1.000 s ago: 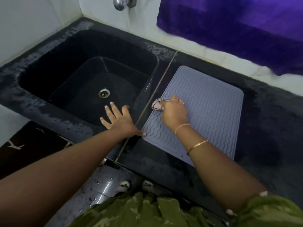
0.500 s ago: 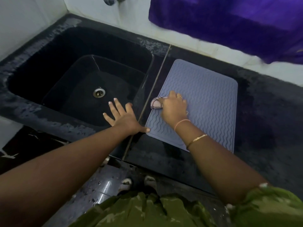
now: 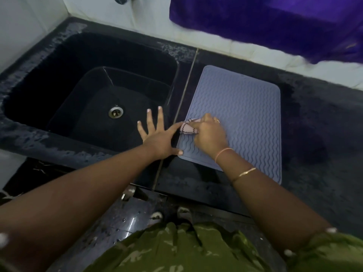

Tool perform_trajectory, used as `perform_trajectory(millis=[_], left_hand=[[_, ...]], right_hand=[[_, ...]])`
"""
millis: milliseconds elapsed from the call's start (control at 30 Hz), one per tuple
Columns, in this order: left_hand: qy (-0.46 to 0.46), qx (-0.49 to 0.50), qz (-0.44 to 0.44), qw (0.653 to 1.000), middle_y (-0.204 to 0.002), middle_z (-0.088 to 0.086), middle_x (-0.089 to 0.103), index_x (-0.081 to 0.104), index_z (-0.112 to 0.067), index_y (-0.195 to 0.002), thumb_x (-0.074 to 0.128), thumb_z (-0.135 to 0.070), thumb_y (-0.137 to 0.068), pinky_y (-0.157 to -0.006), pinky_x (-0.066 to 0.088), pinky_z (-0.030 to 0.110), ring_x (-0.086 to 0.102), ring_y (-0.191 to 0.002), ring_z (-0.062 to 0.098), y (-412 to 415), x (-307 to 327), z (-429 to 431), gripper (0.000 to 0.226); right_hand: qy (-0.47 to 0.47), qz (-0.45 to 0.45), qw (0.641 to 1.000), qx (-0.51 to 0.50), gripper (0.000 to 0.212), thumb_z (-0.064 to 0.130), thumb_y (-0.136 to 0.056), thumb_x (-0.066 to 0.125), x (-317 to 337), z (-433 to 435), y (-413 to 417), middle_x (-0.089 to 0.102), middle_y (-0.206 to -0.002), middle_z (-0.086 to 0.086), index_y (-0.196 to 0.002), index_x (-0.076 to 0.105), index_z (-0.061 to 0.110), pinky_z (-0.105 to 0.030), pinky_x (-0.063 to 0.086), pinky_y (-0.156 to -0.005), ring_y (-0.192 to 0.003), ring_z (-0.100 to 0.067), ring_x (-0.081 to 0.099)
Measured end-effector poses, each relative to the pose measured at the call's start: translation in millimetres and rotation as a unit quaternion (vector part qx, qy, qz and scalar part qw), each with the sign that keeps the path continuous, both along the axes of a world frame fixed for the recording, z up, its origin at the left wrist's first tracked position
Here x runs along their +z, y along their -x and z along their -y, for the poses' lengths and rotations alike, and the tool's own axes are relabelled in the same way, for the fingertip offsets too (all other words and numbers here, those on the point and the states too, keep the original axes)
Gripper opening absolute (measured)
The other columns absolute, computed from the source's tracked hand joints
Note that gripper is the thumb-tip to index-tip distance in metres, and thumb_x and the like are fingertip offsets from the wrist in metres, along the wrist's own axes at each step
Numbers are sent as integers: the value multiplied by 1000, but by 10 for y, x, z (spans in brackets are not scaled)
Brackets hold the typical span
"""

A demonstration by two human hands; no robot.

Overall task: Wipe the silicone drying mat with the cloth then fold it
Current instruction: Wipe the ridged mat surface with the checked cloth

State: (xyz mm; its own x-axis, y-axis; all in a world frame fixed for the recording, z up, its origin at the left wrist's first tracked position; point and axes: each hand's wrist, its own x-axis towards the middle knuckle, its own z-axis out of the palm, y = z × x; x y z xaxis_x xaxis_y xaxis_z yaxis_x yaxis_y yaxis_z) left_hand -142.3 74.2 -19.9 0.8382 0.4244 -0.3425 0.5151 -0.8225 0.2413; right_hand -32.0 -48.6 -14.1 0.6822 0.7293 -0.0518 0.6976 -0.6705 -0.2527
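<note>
A grey-blue silicone drying mat (image 3: 241,114) with wavy ridges lies flat on the black counter, right of the sink. My right hand (image 3: 209,135) presses a small bunched pink cloth (image 3: 187,128) with dark stitched edging onto the mat's left edge, near its front corner. My left hand (image 3: 157,137) rests with fingers spread on the sink's right rim; its thumb touches the mat's front left corner, and its index finger reaches the cloth.
A deep black sink (image 3: 64,87) with a metal drain (image 3: 115,111) lies to the left. A purple fabric (image 3: 271,22) hangs on the white back wall. The black counter (image 3: 318,138) extends right of the mat. A tap (image 3: 119,0) shows at the top edge.
My right hand with the cloth has slid slightly toward the mat's left edge. My left hand stays spread at the mat's front left corner. The head view has shifted a little.
</note>
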Motion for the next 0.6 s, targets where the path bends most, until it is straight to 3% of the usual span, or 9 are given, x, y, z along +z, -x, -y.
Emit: perform_trajectory(millis=[233,333,467,600], left_hand=[[-55,-147,-53,986,-145,6,-45,3,-46,-147,71,-73,-55,-95,-29,63,-51,-123,36,-286,65,-204,117],[-82,-225,-70,968,-154,-2,-30,0,-38,-150,71,-75,-50,-93,-31,61,-46,-129,32,-425,125,-223,128],[-116,-289,-131,941,-160,-8,-2,-1,-27,-152,70,-79,-43,-102,-25,57,-32,-139,27,-563,226,-281,140],[-160,-331,-197,909,-160,-10,-8,0,-26,-152,67,-80,-49,-107,-13,63,-24,-142,31,-665,358,-306,134]], right_hand=[[-39,-64,997,-8,46,11,-86,55,-73,98,27,44,-112,-8,-127,56,32,-38,44,-88,-106,-30,41],[-19,-62,998,2,47,12,-87,53,-35,93,28,44,-113,-10,-129,54,33,-41,44,-90,-108,-31,41],[23,-23,999,26,47,13,-89,50,12,118,134,43,-117,-11,-133,49,29,-41,42,-87,-109,-31,40],[41,25,994,99,46,15,-88,50,-8,281,504,43,-122,-11,-133,49,21,-38,38,-76,-107,-32,41]])
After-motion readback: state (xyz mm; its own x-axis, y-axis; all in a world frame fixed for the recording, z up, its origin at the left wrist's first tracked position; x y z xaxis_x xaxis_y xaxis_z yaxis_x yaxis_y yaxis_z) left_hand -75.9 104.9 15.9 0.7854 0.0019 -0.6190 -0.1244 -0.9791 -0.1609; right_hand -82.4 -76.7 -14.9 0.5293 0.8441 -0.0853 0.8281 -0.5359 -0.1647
